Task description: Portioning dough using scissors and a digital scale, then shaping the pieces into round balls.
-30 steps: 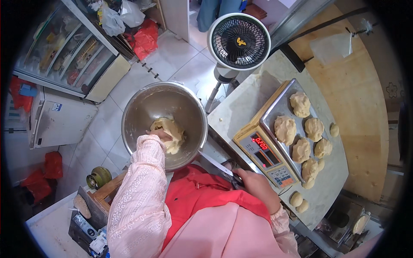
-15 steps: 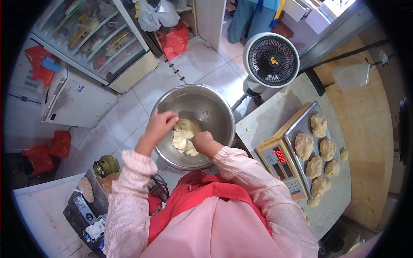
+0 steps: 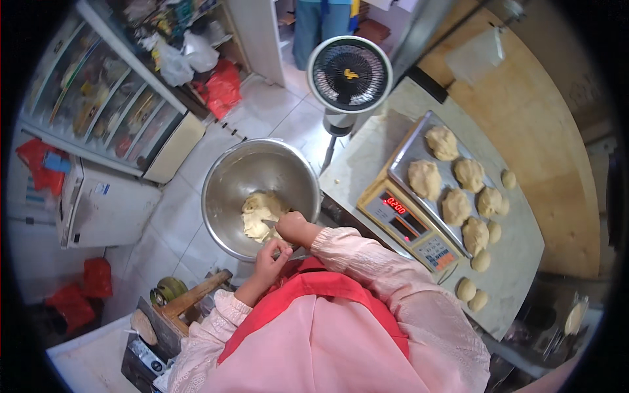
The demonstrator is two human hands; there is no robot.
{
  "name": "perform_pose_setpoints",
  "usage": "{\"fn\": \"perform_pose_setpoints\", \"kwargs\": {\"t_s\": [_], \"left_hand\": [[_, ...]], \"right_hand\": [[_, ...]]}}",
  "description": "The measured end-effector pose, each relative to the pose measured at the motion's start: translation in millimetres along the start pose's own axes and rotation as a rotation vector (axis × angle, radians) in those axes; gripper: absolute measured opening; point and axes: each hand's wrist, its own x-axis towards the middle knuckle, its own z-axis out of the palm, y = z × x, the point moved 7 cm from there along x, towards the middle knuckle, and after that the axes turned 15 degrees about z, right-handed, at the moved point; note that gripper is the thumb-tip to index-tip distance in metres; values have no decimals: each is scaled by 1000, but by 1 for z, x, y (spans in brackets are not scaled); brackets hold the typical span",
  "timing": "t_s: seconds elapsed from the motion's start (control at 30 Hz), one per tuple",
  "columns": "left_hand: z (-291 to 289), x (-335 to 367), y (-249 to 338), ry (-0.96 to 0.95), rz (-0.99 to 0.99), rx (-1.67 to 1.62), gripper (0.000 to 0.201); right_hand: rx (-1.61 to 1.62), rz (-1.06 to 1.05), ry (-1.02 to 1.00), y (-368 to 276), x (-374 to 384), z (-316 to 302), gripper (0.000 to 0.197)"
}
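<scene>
Pale tiles (image 3: 183,226) are covering the floor around the work, and a stone-coloured tabletop (image 3: 367,147) is standing on the right. Soft, pale dough (image 3: 257,213) is lying in the bottom of a wide steel bowl (image 3: 226,177), slightly toward the near side. The right hand (image 3: 296,228) is hovering over the bowl's near right part, its grip clenching around a knife (image 3: 269,223) whose grey blade is pointing left, against the dough or just above it. The left hand (image 3: 271,261) is hanging at the bowl's near rim, close beside the right one, fingers bending toward the thumb; whether its grip is pinching anything, I cannot tell.

To the right, a digital scale (image 3: 393,226) is resting on the tabletop, its red display glowing. Rough dough lumps (image 3: 424,180) are sitting on its metal tray, and smaller dough balls (image 3: 466,289) are lying on the tabletop along the tray's right and near sides. Beyond the bowl, a round fan (image 3: 350,73) is standing, and at far left a glass-fronted cabinet (image 3: 98,98) is holding goods on shelves. Behind the fan, a person in blue trousers (image 3: 306,39) is standing.
</scene>
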Motion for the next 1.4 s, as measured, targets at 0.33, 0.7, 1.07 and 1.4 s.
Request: {"fn": "perform_pose_setpoints", "kwargs": {"t_s": [0.33, 0.7, 1.07, 1.4], "left_hand": [[119, 41, 110, -436, 181, -438, 32], [278, 0, 170, -953, 153, -553, 45], [284, -22, 161, -801, -12, -458, 33], [306, -29, 159, -852, -65, -397, 26]], "right_hand": [[488, 625, 416, 191, -284, 15, 46], [465, 951, 482, 236, -352, 108, 69], [540, 622, 1070, 240, -408, 26, 49], [59, 839, 1350, 304, -392, -4, 50]]}}
